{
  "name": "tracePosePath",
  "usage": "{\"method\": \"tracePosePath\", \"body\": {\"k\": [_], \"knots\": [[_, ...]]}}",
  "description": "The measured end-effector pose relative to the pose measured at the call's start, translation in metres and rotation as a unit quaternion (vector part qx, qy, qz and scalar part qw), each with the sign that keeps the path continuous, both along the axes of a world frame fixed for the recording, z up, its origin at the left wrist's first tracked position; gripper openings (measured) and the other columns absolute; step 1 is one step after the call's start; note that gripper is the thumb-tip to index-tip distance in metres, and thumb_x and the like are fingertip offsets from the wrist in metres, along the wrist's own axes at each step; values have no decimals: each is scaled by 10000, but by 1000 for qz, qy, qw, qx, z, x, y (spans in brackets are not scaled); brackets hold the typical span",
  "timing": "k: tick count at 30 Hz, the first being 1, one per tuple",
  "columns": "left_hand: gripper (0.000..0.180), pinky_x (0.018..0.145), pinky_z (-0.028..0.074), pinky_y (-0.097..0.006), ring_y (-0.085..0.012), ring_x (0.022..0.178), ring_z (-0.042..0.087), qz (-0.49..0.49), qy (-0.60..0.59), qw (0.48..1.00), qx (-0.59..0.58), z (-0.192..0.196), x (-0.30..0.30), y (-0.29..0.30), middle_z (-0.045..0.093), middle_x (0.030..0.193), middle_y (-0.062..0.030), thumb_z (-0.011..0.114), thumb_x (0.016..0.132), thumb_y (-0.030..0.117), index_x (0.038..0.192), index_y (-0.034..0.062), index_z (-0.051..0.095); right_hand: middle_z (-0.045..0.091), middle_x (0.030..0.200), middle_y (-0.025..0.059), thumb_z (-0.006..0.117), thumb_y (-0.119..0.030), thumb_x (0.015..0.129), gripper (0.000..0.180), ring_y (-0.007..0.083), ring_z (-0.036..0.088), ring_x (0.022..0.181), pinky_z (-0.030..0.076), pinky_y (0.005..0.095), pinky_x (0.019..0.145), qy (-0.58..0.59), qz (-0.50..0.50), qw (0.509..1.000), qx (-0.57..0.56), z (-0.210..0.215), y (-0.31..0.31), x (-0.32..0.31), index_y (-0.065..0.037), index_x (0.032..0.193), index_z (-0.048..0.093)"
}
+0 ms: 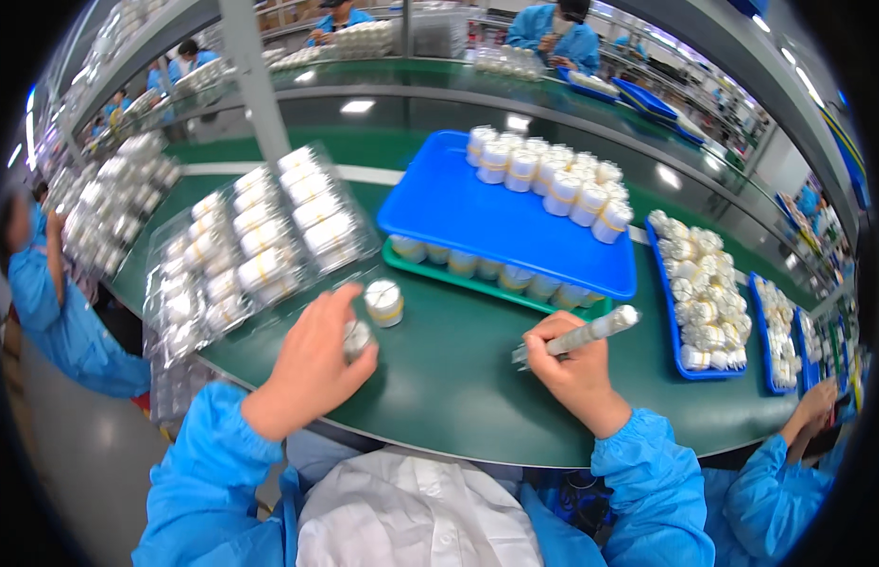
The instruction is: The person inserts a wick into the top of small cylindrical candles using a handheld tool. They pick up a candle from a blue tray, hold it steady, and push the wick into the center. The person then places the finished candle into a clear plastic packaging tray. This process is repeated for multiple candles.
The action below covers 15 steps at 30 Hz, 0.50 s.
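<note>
Roll (384, 304) on green table (449, 397), workers (575, 43) beyond

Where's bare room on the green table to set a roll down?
Free: green tabletop between left hand and right hand, before the green tray; the strip between right hand and filled blue tray; the upper blue tray's left part. Crowded: the left side, under clear blister packs, and beside the left hand, where a white roll stands.

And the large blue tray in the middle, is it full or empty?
Partly filled: white rolls stand along the far side of the blue tray; nearer the person, its bottom is bare.
</note>
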<state>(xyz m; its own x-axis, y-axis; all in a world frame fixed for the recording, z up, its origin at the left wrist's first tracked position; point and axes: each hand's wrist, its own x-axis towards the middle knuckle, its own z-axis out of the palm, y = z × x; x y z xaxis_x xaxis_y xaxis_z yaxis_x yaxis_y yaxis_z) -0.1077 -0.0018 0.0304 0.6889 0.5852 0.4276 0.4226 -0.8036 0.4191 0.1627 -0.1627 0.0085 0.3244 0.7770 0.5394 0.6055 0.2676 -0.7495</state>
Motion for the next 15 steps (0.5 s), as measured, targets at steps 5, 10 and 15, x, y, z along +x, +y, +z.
{"method": "tracePosePath", "body": {"k": [5, 10, 15], "knots": [[550, 810, 520, -416, -350, 962, 592, -30, 29, 993, 109, -2, 26, 17, 532, 1042, -163, 740, 872, 303, 1310, 49, 525, 606, 764, 64, 683, -2, 846, 59, 136, 549, 644, 413, 285, 558, -35, -33, 999, -25, -8, -5, 7, -9, 799, 646], [398, 772, 534, -406, -322, 917, 610, -4, 18, 993, 120, -12, 31, 28, 541, 1006, -141, 720, 887, 293, 1165, 47, 576, 590, 759, 66, 671, 3, 853, 65, 131, 522, 640, 389, 284, 550, -88, -40, 995, -15, -7, -2, 10, -8, 801, 633], [340, 780, 532, -419, -331, 887, 624, -16, -85, 995, 49, -20, 13, 31, 572, 1032, -137, 714, 886, 247, 1149, 70, 590, 586, 755, 70, 668, 1, 860, 76, 139, 523, 643, 389, 293, 552, -87, -34, 995, -32, -8, -1, 5, -2, 796, 627]]}}
